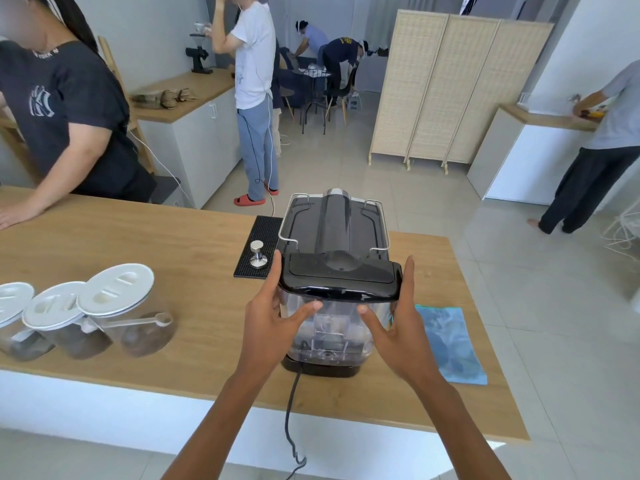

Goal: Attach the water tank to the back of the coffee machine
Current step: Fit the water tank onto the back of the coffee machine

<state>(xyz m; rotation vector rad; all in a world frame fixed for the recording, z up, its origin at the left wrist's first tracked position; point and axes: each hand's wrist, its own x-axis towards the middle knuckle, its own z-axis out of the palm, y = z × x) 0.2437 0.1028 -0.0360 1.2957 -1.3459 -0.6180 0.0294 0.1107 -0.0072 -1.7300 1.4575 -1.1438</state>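
Note:
The clear water tank (pixel 334 332) with a glossy black lid (pixel 341 284) stands upright against the back of the black coffee machine (pixel 334 221), which faces away from me on the wooden counter (pixel 138 244). My left hand (pixel 268 318) holds the tank's left side, fingers along the lid edge and thumb across the clear front. My right hand (pixel 398 322) grips the right side the same way. The tank's bottom rests in the machine's black base (pixel 320 370), where the power cord (pixel 291 410) comes out.
Three lidded glass jars (pixel 114 306) with a plastic scoop stand at the left. A black rubber mat (pixel 258 247) with a metal tamper (pixel 258 254) lies left of the machine. A blue cloth (pixel 450 344) lies at the right. A person leans on the counter's far left.

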